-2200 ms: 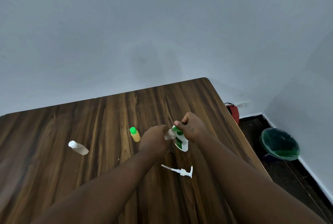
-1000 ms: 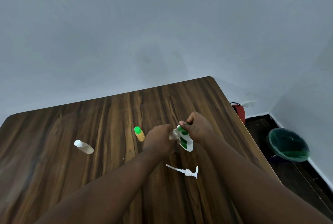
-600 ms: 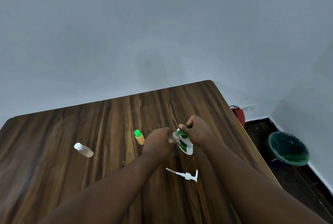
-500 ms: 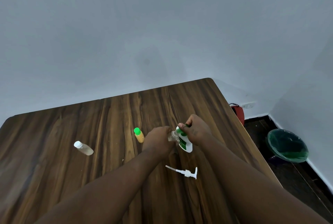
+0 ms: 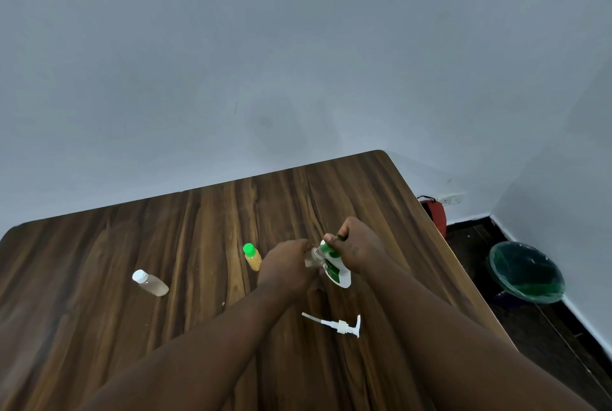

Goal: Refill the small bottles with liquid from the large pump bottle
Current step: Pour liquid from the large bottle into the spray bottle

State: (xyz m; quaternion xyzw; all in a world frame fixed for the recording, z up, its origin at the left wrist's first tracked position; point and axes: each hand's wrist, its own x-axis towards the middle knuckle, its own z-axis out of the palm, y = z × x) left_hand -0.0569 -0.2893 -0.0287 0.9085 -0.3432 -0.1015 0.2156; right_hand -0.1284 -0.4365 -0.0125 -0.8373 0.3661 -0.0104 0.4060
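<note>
Large pump bottle (image 5: pixel 337 273) held tilted above the counter (image 5: pixel 99 261), neck at the small clear bottle (image 5: pixel 311 258) | right grip (image 5: pixel 356 246) clamped on it, left grip (image 5: pixel 286 265) closed round the small one | barely moved in two seconds: pour apparently still under way | pump (image 5: pixel 341 326) lies nearby

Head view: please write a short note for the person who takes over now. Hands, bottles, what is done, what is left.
Left hand grips the small clear bottle, its mouth at the neck of the large pump bottle.
Right hand holds that bottle tilted toward it.
Pump head lies unscrewed on the table, nearer the person.
Green-capped bottle and white-capped bottle sit capped to the left, both with liquid inside.
Done: pump off, pour set up; flow not visible.
Left: finish filling, cap it, check the other two, refit the pump.
</note>
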